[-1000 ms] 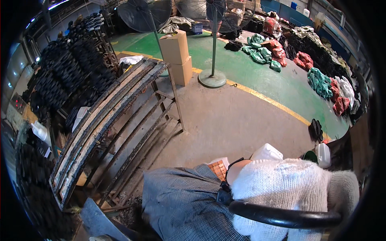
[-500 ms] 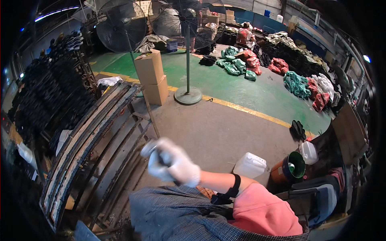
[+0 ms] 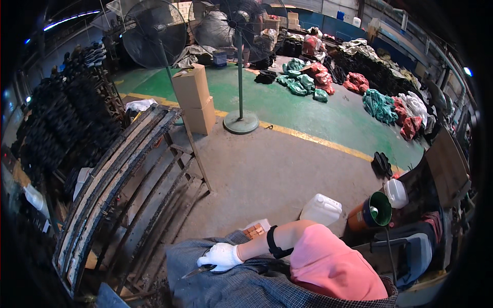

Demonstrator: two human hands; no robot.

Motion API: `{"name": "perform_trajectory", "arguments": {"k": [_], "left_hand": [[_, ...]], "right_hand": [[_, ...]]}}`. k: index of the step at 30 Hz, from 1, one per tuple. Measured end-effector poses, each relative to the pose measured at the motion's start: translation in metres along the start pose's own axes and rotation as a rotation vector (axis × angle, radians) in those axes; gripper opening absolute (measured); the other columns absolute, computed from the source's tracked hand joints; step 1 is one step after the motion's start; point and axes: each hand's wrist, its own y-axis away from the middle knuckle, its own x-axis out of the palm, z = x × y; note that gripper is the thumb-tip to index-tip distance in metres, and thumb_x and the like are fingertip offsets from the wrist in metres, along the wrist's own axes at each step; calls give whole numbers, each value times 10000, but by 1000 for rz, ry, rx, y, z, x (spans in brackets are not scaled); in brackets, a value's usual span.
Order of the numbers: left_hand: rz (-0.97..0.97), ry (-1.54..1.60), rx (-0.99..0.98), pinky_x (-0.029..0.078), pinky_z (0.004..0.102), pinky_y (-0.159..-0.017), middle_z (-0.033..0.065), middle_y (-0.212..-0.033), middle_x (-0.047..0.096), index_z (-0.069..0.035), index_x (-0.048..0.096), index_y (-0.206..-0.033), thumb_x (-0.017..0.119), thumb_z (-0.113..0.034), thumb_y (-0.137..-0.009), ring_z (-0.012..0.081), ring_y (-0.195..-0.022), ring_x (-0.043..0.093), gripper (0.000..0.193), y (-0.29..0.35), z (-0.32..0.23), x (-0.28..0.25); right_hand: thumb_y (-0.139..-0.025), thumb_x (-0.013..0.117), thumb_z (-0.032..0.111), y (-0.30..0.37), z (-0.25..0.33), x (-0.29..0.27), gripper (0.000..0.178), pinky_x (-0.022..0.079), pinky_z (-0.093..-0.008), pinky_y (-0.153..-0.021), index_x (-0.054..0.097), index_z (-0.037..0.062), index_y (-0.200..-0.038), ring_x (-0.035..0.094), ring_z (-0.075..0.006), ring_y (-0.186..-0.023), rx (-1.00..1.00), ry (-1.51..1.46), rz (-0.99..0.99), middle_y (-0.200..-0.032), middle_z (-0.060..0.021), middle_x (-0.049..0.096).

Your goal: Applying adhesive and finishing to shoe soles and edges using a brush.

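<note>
Two cardboard boxes [image 3: 194, 97] stand stacked — beside a fan [image 3: 240, 82].

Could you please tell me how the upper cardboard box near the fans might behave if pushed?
The upper box would probably keep its shape, since its sides look flat and straight. A firm push might slide or topple it, as it sits on the lower box. Its weight is uncertain, with the contents hidden.

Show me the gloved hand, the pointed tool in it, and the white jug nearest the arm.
Gloved right hand [image 3: 222, 257]: head view, back of the hand.
Pointed tool [image 3: 194, 272]: head view, metal blade.
White jug [image 3: 320, 210]: head view, side wall.
</note>
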Motion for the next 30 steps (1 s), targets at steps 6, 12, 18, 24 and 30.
{"name": "perform_trajectory", "arguments": {"k": [6, 12, 18, 24, 30], "left_hand": [[13, 17, -22, 288, 663, -1155, 388, -1440, 473, -134, 590, -1435, 587, -514, -962, 453, -1382, 438, 607, 9, -5, 5], [21, 15, -18, 289, 665, -1153, 389, -1441, 472, -133, 589, -1436, 583, -512, -964, 456, -1382, 438, 606, 12, 7, 7], [36, 28, -12, 289, 667, -1152, 389, -1442, 471, -132, 587, -1437, 580, -511, -966, 459, -1382, 438, 606, 19, 11, 13], [35, 36, 21, 290, 669, -1151, 390, -1443, 470, -130, 585, -1438, 577, -510, -968, 461, -1381, 438, 605, 14, 20, 19], [41, 35, 71, 291, 671, -1149, 391, -1443, 468, -129, 583, -1439, 574, -509, -969, 464, -1381, 438, 604, 5, 29, 18]], "right_hand": [[-831, 707, 263, -2, 24, 3, 424, 535, -509, -773, 574, 141, -1214, 686, -409, -870, -227, 99, 84, -920, -164, 692], [-845, 689, 286, -13, 16, 18, 366, 531, -529, -757, 608, 161, -1179, 684, -418, -877, -139, -2, -24, -911, -175, 703], [-873, 677, 281, -16, 16, 13, 364, 531, -521, -772, 596, 152, -1204, 689, -420, -886, -75, -30, -26, -938, -179, 716], [-883, 674, 276, -19, 19, 14, 368, 524, -523, -787, 580, 147, -1215, 685, -422, -904, -56, -45, -27, -944, -179, 714], [-887, 671, 265, -19, 18, 16, 358, 521, -525, -788, 576, 143, -1209, 683, -422, -910, -45, -60, -40, -954, -182, 712]]}}
